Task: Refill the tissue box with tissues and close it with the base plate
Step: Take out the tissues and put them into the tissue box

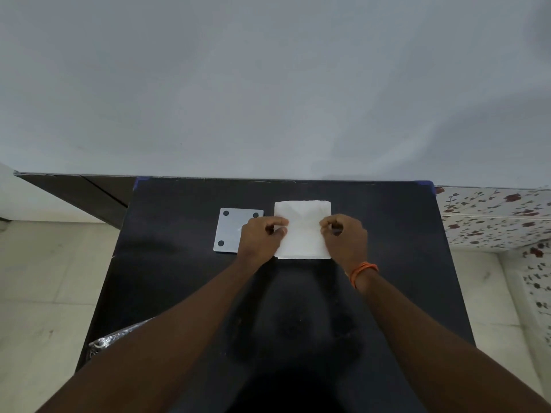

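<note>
A white square stack of tissues (pixel 302 234) lies on the black table (pixel 179 293), near its far side. My left hand (pixel 262 234) pinches the stack's left edge between thumb and fingers. My right hand (pixel 346 236) grips its right edge the same way. Just left of the stack lies a grey square base plate (pixel 231 231) with dark round feet at its corners, its right part covered by my left hand. I cannot see a tissue box body apart from the white stack.
A grey wall rises directly behind the table's far edge. A shiny silver object (pixel 101 344) pokes out at the table's near left edge. Pale floor tiles lie on the left, and flower-patterned tiles (pixel 492 216) on the right.
</note>
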